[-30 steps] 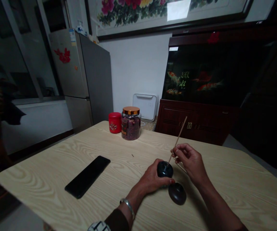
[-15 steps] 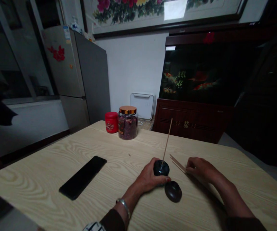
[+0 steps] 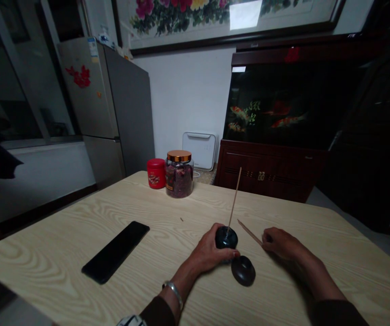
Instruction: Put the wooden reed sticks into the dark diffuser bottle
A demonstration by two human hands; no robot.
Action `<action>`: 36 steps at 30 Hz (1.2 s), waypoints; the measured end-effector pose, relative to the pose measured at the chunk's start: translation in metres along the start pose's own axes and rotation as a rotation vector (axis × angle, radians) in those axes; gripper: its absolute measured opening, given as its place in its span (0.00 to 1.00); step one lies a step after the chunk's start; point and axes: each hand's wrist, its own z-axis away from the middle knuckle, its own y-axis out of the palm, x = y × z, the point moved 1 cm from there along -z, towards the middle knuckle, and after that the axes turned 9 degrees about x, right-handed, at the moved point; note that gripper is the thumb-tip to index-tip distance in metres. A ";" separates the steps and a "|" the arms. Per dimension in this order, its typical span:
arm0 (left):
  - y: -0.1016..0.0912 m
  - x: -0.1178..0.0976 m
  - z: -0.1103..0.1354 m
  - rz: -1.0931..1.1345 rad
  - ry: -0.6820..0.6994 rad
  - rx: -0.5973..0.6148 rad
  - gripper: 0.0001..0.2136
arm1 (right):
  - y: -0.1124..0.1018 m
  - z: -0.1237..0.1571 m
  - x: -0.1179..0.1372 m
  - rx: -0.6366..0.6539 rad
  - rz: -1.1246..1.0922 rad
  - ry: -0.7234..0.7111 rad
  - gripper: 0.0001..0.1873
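Observation:
My left hand [image 3: 210,250] is wrapped round a small black round holder [image 3: 226,237] on the wooden table [image 3: 79,235]. A thin incense stick [image 3: 234,199] stands upright in the holder's top. A black domed lid [image 3: 243,270] lies just in front of the holder. My right hand [image 3: 279,243] rests on the table to the right, fingers pinched on the end of loose incense sticks [image 3: 249,232] that lie flat.
A black phone [image 3: 116,251] lies on the table's left. A red tin [image 3: 156,173] and a glass jar with a copper lid [image 3: 179,174] stand at the far edge. Behind are a fridge [image 3: 113,108], a white appliance [image 3: 200,149] and a fish tank on a cabinet [image 3: 273,122].
My right hand let go of the stick, which now stands in the holder, and dropped to the loose sticks on the table. My left hand kept hold of the holder.

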 end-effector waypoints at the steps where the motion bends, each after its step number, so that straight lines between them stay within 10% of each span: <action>1: 0.000 0.000 0.000 -0.008 -0.001 -0.004 0.28 | 0.000 0.000 0.000 -0.005 -0.002 -0.002 0.03; 36: 0.000 0.004 -0.001 0.007 0.005 -0.004 0.29 | 0.000 0.001 0.012 -0.030 -0.010 0.002 0.05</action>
